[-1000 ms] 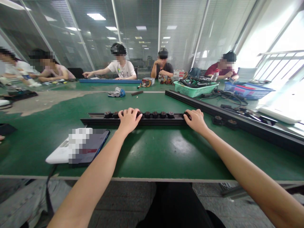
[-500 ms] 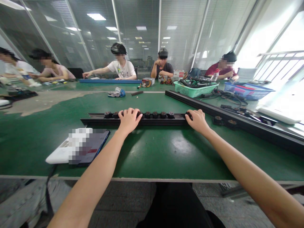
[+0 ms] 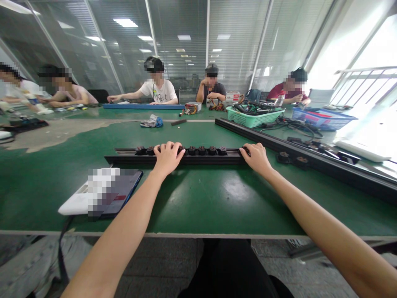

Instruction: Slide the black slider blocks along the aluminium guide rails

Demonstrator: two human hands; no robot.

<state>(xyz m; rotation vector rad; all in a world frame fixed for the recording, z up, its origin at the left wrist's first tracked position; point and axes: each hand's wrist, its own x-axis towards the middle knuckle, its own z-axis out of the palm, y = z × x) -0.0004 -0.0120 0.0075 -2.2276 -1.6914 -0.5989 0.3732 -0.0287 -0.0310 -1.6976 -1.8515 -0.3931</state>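
A black rail (image 3: 204,159) lies crosswise on the green table (image 3: 198,198), with several round black sockets (image 3: 201,150) standing in a row in its channel. My left hand (image 3: 168,156) is closed over the rail left of its middle, fingers curled onto sockets there. At the right end of the rail, my right hand (image 3: 257,157) grips a dark socket, most of it hidden under the fingers. Between my hands several sockets show, with a bare stretch of channel next to my right hand.
A longer black rail (image 3: 328,163) slants along the right, two loose sockets (image 3: 283,157) beside it. White device (image 3: 72,203) and dark phone (image 3: 124,194) lie front left. Behind are a green basket (image 3: 254,120), blue basket (image 3: 325,120), cloth (image 3: 151,121) and several seated people.
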